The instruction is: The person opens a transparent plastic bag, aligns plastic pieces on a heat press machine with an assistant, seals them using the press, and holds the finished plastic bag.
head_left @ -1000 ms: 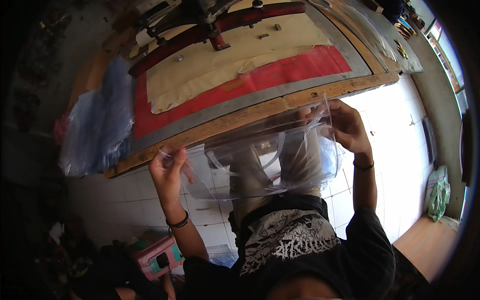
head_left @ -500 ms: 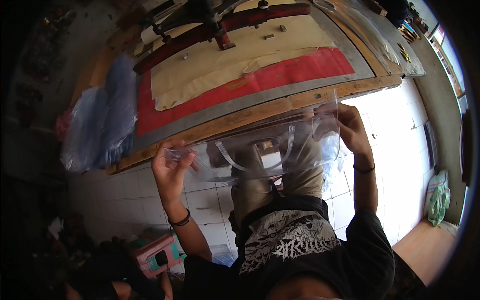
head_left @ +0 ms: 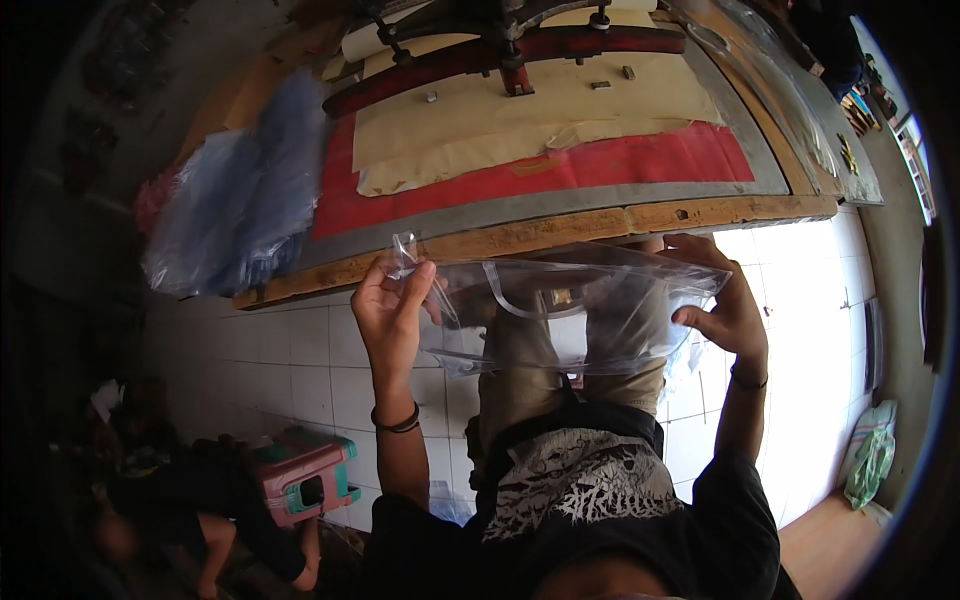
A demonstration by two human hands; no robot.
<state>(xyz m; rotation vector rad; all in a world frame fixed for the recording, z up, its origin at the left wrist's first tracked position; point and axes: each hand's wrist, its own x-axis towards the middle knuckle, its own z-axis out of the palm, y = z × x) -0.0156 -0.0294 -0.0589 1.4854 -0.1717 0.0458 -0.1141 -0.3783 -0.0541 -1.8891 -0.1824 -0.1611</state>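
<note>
A clear plastic bag [head_left: 560,340] with a curved tube-like handle [head_left: 510,300] hangs stretched sideways above my legs, at the front of the worktable. My left hand [head_left: 393,310] is closed on its left end, with a fold of plastic sticking up past the fingers. At the other end, my right hand [head_left: 725,305] has its thumb and fingers spread apart around the bag's right corner. Part of those fingers lies behind the see-through plastic, and the hand touches or nearly touches it.
The worktable [head_left: 560,232] has a wooden front edge, with red and tan sheets [head_left: 450,140] under a dark red press frame [head_left: 430,68]. Bundled clear plastic [head_left: 235,200] lies at its left. A person [head_left: 200,510] bends near a pink-and-green stool [head_left: 310,480]. A green sack [head_left: 872,465] stands right.
My right hand has opened from its pinch on the bag's right end, thumb now apart from the fingers. The bag's right side has sagged and turned. My left hand still grips its end.
</note>
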